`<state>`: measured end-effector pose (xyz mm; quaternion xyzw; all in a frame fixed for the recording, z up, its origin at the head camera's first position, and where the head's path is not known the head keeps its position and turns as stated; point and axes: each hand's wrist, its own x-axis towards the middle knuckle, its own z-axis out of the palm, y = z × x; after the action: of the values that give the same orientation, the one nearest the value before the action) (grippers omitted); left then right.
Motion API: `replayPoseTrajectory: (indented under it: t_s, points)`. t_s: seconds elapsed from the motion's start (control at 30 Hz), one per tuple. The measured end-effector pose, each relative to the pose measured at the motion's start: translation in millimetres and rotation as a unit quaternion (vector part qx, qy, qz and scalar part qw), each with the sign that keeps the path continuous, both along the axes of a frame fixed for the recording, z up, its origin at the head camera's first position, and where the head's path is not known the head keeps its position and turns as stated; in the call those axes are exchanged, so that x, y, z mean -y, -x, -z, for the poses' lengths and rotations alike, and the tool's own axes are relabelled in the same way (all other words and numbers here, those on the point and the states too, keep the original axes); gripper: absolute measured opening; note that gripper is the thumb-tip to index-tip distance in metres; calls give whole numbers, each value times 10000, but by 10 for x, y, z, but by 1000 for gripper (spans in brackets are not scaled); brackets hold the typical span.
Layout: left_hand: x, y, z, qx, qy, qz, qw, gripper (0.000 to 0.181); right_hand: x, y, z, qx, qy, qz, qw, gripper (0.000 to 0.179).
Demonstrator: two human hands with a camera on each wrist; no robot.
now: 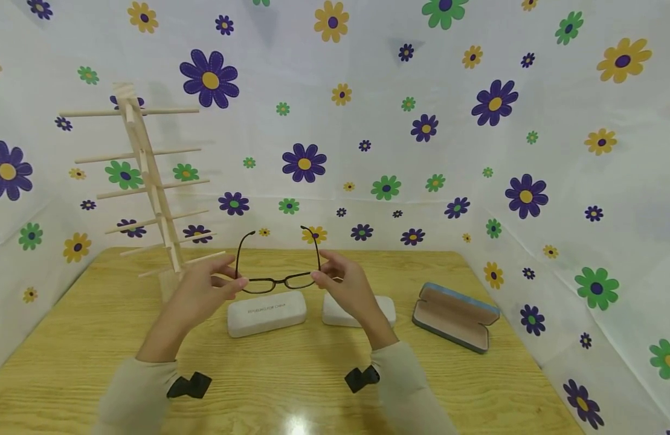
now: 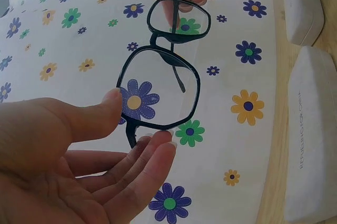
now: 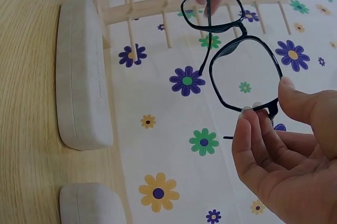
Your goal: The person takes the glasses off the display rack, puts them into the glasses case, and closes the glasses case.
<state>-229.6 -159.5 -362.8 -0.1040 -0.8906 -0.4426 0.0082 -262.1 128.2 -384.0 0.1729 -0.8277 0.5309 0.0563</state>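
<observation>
Both hands hold a pair of black-framed eyeglasses [image 1: 280,281] up above the table, temples unfolded and pointing away toward the back wall. The left hand [image 1: 206,289] pinches the left end of the frame near the hinge, thumb against the rim, as the left wrist view shows on the eyeglasses [image 2: 158,124]. At the opposite end the right hand [image 1: 348,285] grips the other hinge corner between thumb and fingers. Below the glasses lies a closed white glasses case [image 1: 266,314] with printed lettering. A second white case [image 1: 386,309] sits partly hidden behind the right hand.
An open glasses case [image 1: 454,317], blue outside and pinkish inside, lies at the right of the wooden table [image 1: 291,374]. A wooden rack [image 1: 150,181] with several horizontal pegs stands at the back left. Flower-printed white cloth [image 1: 378,72] walls the table in.
</observation>
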Motion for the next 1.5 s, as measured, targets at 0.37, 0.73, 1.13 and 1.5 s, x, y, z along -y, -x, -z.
replayPoseTrajectory:
  t_s: [0.37,0.73,1.13,1.5]
  points:
    - [-116,-6,46,-18,-133,0,9999,66,-53,-29,31,184,81,122,9997,49]
    - [-161,-27,146,-270,-132,-184,9994,65,-71,-54,94,346,200,191,9990,45]
    - [-175,-20,144,-638,-199,-292,9973,57,-85,-81,122,181,321,168,9992,40]
    - [-173,-17,157,-575,-107,-263,9979,55,-70,-76,143,93,201,202,9996,28]
